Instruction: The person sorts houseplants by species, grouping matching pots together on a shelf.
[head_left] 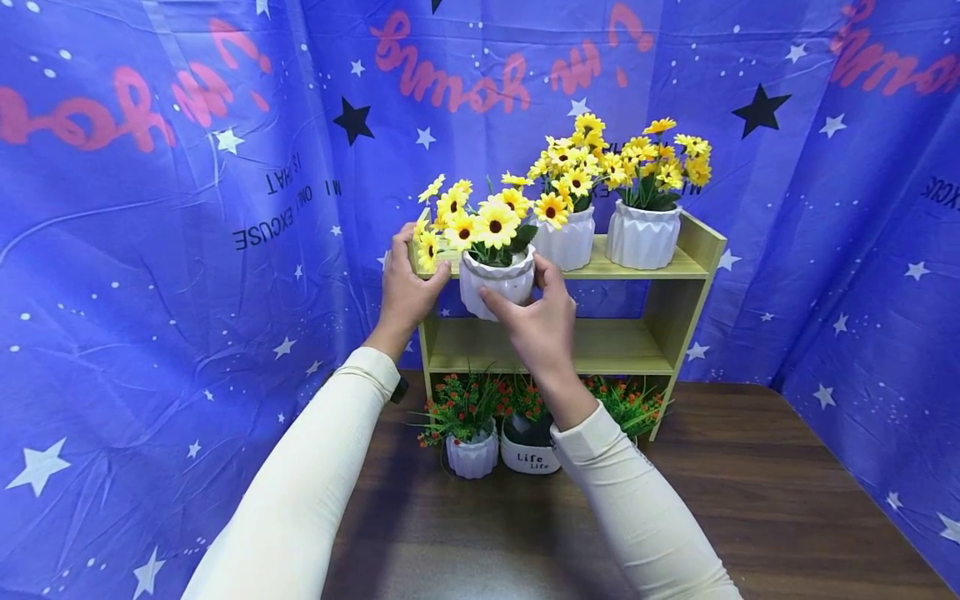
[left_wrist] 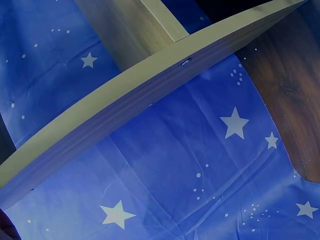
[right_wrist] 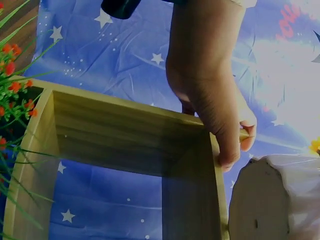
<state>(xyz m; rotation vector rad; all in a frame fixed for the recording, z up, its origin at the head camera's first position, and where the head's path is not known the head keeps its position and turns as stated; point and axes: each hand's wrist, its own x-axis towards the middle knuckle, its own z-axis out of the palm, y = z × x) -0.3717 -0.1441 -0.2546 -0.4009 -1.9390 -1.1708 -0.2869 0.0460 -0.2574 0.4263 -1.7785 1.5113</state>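
Observation:
My right hand (head_left: 542,321) grips a white fluted pot (head_left: 491,292) of yellow daisy-like flowers (head_left: 495,223), thumb on the near side and fingers at its right. The pot is at the front left of the top board of a small wooden shelf (head_left: 555,343). From below, the right wrist view shows the pot's underside (right_wrist: 257,205) beyond the board's edge; contact with the board cannot be told. My left hand (head_left: 408,287) holds the shelf's upper left corner; in the right wrist view its thumb and fingers (right_wrist: 229,155) straddle the wood. The left wrist view shows mostly the shelf's side panel (left_wrist: 100,117).
Two more white pots (head_left: 643,237) of yellow flowers stand on the top board's right. Below, red-flowered plants in a fluted pot (head_left: 472,454) and a "Life" pot (head_left: 528,457) stand on the brown table (head_left: 450,533), with another plant (head_left: 630,407) at right. A blue star-patterned curtain (head_left: 187,292) hangs around.

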